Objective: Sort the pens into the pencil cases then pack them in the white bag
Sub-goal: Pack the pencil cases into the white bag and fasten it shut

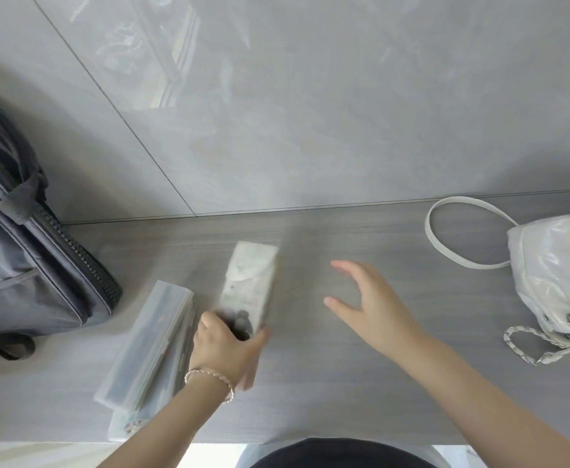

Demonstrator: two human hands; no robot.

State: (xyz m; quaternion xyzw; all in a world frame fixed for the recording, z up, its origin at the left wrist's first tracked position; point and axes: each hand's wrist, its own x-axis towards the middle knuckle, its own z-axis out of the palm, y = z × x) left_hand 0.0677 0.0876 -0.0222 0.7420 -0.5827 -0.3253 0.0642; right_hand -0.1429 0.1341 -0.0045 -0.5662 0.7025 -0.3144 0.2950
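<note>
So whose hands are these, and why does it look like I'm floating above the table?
There is no machine here, just a person. A camera on their head looks down, so you see their own two arms. The left hand grips the near end of a pale pencil case; it is blurry, and dark tips like pens show inside. The right hand is open and holds nothing. On the grey table lie more clear pencil cases in a pile at the left, a dark bag beside them, and the white bag at the right.

Likely home: grey counter (310, 383), tiled wall (310, 113), backpack (23, 265), white bag (553, 275).
</note>
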